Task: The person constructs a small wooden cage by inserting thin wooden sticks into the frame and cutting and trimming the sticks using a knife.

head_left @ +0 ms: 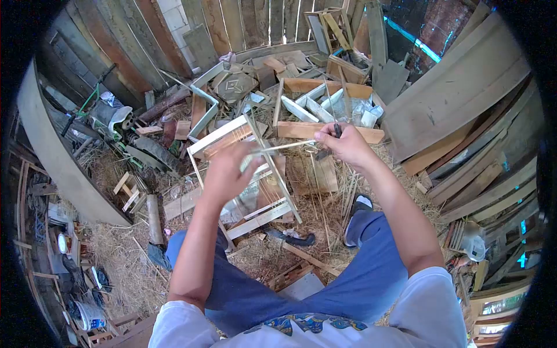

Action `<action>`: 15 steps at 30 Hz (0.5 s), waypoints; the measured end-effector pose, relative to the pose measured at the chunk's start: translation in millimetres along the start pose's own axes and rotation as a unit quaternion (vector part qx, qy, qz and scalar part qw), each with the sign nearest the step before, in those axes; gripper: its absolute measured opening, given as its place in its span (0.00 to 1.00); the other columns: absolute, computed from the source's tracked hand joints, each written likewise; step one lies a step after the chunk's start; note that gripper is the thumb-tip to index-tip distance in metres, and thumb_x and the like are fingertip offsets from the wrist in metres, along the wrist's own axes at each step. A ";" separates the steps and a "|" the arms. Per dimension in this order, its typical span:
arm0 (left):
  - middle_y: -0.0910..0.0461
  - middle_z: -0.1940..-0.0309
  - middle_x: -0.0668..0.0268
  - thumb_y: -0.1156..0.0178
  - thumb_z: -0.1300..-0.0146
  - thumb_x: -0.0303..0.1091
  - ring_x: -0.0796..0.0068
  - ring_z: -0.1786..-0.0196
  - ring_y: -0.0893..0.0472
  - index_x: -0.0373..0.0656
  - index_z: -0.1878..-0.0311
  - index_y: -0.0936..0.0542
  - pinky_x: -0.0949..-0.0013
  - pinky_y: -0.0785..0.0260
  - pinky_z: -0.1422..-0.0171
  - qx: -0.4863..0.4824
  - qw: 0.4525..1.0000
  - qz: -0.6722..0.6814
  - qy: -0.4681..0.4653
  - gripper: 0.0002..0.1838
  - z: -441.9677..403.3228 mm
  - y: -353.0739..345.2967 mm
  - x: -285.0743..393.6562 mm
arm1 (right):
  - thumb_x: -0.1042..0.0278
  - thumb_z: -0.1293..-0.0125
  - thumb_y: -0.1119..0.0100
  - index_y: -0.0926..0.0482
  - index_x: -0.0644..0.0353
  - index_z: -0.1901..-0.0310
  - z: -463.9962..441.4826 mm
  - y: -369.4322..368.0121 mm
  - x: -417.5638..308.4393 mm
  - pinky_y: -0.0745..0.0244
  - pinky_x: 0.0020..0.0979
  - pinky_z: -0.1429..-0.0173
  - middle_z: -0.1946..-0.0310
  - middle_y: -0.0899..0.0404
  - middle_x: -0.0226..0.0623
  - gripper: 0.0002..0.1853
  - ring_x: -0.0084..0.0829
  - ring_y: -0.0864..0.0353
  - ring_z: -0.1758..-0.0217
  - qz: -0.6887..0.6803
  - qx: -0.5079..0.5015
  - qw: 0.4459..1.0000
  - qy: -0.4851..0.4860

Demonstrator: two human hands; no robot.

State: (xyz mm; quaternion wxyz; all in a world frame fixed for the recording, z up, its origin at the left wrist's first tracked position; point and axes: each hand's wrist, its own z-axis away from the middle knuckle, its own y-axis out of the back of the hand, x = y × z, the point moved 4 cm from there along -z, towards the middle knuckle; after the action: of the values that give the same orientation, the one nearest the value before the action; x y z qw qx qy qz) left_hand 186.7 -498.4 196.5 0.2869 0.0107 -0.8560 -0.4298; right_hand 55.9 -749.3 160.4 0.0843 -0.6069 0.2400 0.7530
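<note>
My right hand [346, 145] is closed around a knife [337, 130] with a dark handle; its thin blade seems to point up and away. A pale thin wooden stick [293, 145] runs leftward from those same fingers. Close to the stick's other end is my left hand [229, 174], smeared by motion, so I cannot tell whether it touches the stick. Beneath the left hand a rectangular wooden frame [261, 220] with thin slats or strings across it leans between my legs, partly hidden by that hand and forearm.
A wooden box frame [296, 129] holding offcuts and plastic lies ahead. Large boards [458, 87] lean at the right, and a curved panel [55, 156] stands at the left. Straw and wood scraps cover the ground. A white bucket [90, 316] sits at lower left.
</note>
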 end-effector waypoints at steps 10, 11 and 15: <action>0.35 0.75 0.74 0.53 0.20 0.40 0.83 0.78 0.37 0.45 0.57 0.27 0.74 0.43 0.75 -0.136 0.872 0.408 0.233 0.11 22.9 -72.4 -22.5 | 0.57 0.23 0.47 0.26 0.64 0.55 -17.6 14.5 8.3 0.28 0.34 0.56 0.69 0.23 0.38 0.15 0.30 0.24 0.64 0.057 0.120 0.983 0.130; 0.35 0.75 0.74 0.53 0.20 0.40 0.83 0.78 0.37 0.45 0.57 0.27 0.74 0.43 0.75 -0.134 0.872 0.409 0.233 0.11 24.1 -73.9 -22.3 | 0.57 0.23 0.47 0.26 0.64 0.55 -16.4 14.7 11.3 0.28 0.34 0.56 0.69 0.23 0.38 0.15 0.30 0.24 0.64 0.059 0.119 0.982 0.131; 0.37 0.75 0.80 0.54 0.19 0.41 0.90 0.79 0.43 0.48 0.56 0.27 0.80 0.53 0.77 -0.138 0.798 0.497 0.312 0.11 22.3 -72.5 -10.6 | 0.59 0.23 0.49 0.26 0.60 0.50 -2.2 -5.9 -2.8 0.25 0.45 0.57 0.64 0.19 0.52 0.13 0.54 0.18 0.61 0.221 0.075 0.941 0.246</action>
State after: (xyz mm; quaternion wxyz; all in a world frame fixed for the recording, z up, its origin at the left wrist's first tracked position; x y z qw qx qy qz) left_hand 167.8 -524.9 127.2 0.7115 -0.3225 -0.5389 -0.3152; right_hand 60.9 -744.7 161.2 -0.1010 -0.6968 0.4372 0.5596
